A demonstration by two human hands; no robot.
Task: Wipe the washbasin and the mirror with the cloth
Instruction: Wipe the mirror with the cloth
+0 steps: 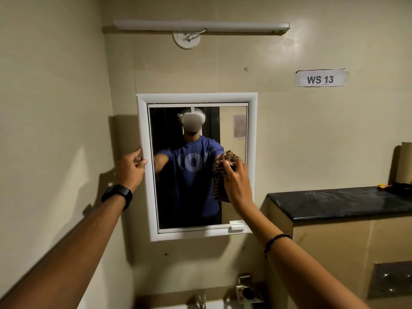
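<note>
A mirror (191, 201) in a white frame (142, 121) hangs on the beige wall straight ahead. My right hand (237, 184) presses a brown patterned cloth (219, 177) against the glass at the mirror's right side, about mid-height. My left hand (131, 167), with a black watch on the wrist, grips the left edge of the white frame between thumb and fingers. The washbasin is almost out of view below; only its tap (202, 301) and a white strip of rim (214, 305) show at the bottom edge.
A black counter top (338, 202) on a beige cabinet stands to the right, with a small orange object (383, 186) at its far end. A tube light (200, 25) runs above the mirror. A metal wall bracket (248, 291) sits beside the tap. A side wall is close on the left.
</note>
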